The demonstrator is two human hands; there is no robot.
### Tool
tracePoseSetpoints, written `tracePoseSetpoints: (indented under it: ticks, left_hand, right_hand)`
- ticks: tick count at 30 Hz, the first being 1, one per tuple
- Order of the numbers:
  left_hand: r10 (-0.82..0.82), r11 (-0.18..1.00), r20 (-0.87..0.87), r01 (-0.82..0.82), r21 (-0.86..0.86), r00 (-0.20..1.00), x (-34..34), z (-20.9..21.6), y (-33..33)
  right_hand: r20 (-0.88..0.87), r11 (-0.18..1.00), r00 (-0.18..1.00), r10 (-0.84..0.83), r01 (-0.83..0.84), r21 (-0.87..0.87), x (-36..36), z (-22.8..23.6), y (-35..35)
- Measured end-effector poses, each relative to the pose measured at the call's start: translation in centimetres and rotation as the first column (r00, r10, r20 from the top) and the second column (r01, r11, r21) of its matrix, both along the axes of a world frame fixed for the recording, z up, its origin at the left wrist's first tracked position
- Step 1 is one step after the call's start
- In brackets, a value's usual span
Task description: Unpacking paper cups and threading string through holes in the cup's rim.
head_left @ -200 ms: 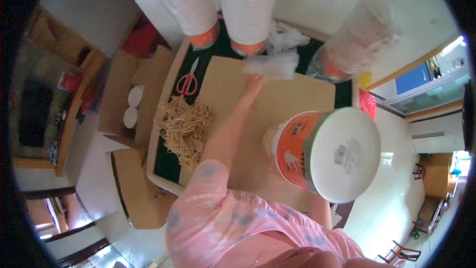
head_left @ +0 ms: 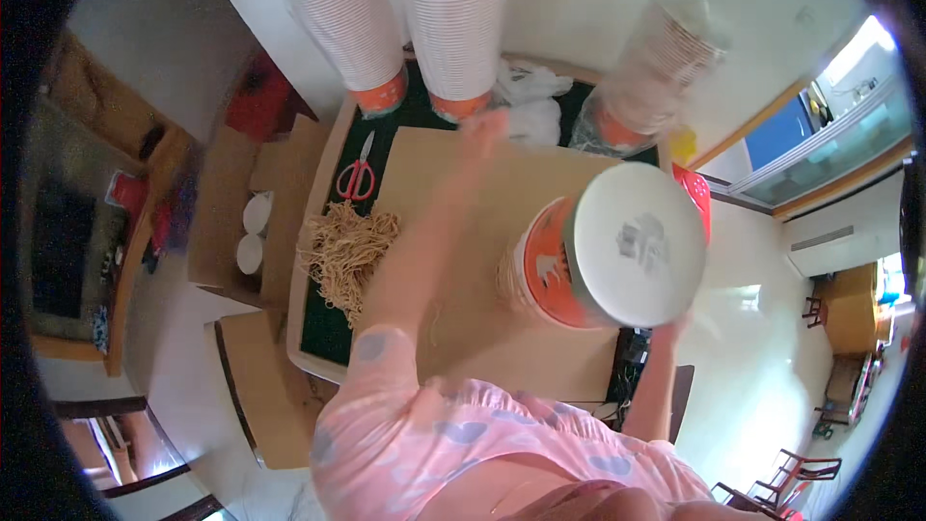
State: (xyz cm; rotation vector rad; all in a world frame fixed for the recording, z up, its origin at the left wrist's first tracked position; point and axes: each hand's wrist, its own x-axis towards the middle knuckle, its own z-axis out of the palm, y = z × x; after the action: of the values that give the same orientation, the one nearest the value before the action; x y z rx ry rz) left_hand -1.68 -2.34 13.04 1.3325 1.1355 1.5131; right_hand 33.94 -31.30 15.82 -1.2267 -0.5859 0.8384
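Note:
A large orange, green and white paper bucket (head_left: 555, 265) is tipped on its side above the cardboard sheet (head_left: 463, 328), its white base facing up and toward me. Beige strands show at its mouth. My right hand (head_left: 666, 328) holds it from the lower right, the fingers mostly hidden behind the base. Stretched forward, my left hand (head_left: 482, 132) is smeared by motion at the sheet's far edge. Beside it lies a clear plastic bag (head_left: 535, 122); whether the hand touches it I cannot tell. A tangled heap of thin beige strands (head_left: 347, 256) lies left of my left forearm.
Red-handled scissors (head_left: 357, 178) lie on the green tabletop. Tall stacks of white bowls, a left stack (head_left: 352, 34) and a middle stack (head_left: 453, 29), stand behind; a bagged stack (head_left: 646, 87) leans at back right. An open carton (head_left: 227, 222) with white tubs stands left.
My left hand has moved slightly back and left, away from the bag. The bucket has shifted left and up in the picture, showing more of my right hand. The whole view has shifted a little.

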Motion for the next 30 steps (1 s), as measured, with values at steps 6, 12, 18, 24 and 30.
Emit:
tracePoseSetpoints:
  ticks: [6,12,18,24,30]
  left_hand:
    - [-0.543,0.833,0.221,0.487,0.264,0.81,-2.8,28.5,-13.8]
    - [-0.637,0.699,-0.084,0.62,0.358,0.766,-2.3,34.2,-25.3]
    - [-0.472,0.716,-0.405,0.609,0.342,0.783,-3.3,36.2,-31.1]
    - [-0.496,0.754,-0.302,0.576,0.316,0.814,-4.8,36.6,-32.4]
    - [-0.519,0.811,-0.283,0.569,0.135,0.806,-6.3,37.1,-32.6]
  right_hand:
    - [0.214,0.895,0.976,0.04,-0.131,0.426,-2.1,16.7,-1.5]
    - [0.459,0.702,0.782,0.421,-0.602,0.381,-18.2,28.8,-1.3]
    - [0.404,0.481,0.628,0.665,-0.774,0.411,-21.6,30.3,0.7]
    - [0.359,0.398,0.551,0.753,-0.816,0.419,-22.4,31.5,0.4]
    - [0.13,0.464,0.567,0.813,-0.767,0.444,-21.8,32.5,0.1]
